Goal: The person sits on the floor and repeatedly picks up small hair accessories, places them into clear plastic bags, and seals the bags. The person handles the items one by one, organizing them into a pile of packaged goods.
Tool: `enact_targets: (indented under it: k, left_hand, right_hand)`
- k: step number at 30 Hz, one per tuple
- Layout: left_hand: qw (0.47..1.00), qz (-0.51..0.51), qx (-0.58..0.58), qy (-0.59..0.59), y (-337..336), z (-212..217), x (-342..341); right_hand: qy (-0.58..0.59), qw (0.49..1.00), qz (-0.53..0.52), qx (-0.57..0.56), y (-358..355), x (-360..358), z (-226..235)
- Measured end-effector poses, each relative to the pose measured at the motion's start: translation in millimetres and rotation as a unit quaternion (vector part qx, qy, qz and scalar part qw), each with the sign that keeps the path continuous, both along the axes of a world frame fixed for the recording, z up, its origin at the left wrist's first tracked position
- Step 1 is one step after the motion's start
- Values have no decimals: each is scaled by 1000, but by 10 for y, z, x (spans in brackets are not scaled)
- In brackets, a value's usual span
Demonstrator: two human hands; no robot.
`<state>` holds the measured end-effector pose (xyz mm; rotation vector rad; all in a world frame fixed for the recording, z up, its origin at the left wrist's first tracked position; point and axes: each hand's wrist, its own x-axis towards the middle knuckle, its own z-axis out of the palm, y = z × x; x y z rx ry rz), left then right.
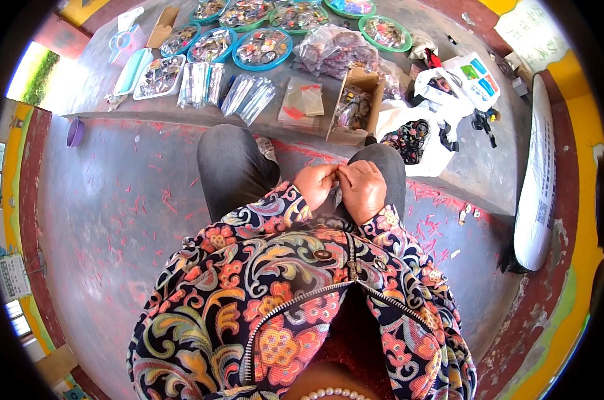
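Over my lap, my left hand and my right hand meet with their fingertips pinched together. Whatever lies between the fingers is too small or too hidden to make out. Just beyond my knees, on a raised grey ledge, lies a stack of clear flat plastic bags with red on them. To its right stands an open cardboard box filled with small packed items. Left of the stack are bundles of slim clear-wrapped packets.
Round trays of small wrapped goods fill the back of the ledge. A white plastic bag holding dark patterned cloth sits near my right knee. A large white sack leans at right. Red scraps litter the floor; a purple bowl stands far left.
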<state>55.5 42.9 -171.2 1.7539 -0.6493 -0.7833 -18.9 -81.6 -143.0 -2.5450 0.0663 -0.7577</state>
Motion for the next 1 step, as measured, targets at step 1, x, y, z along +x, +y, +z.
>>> enact_targets:
  k: [1]
  left_hand:
    - [999,-14,15,-33,6,66,3]
  right_hand:
    - [1,1000,-2,0,-3,-7,0]
